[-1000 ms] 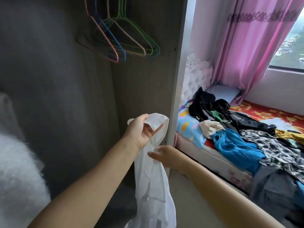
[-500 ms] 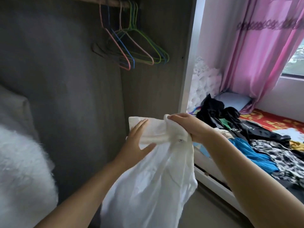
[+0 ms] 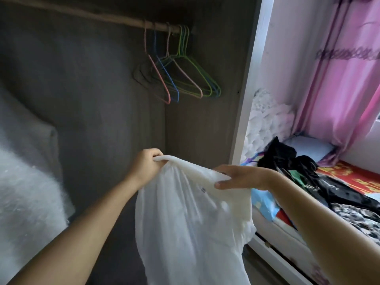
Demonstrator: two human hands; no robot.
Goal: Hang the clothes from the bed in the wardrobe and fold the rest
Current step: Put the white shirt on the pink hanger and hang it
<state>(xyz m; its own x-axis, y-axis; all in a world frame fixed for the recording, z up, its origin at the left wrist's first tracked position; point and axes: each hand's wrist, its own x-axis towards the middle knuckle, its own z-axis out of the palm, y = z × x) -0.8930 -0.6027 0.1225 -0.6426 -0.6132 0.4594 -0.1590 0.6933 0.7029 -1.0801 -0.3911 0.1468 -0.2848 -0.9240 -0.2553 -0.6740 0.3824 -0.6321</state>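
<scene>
- White garment: thin, slightly sheer cloth, matt, with a thicker folded band along its top edge.
- Hangers: thin wire with a smooth coloured coating in pink, blue, peach and green.
- Wardrobe: matt grey-brown wood-grain panels; the rail looks like bare wood.
- Curtain: pink cloth, faintly shiny.
- Black garment on the bed: glossy cloth.
- Fluffy white item: rough, fuzzy pile.
</scene>
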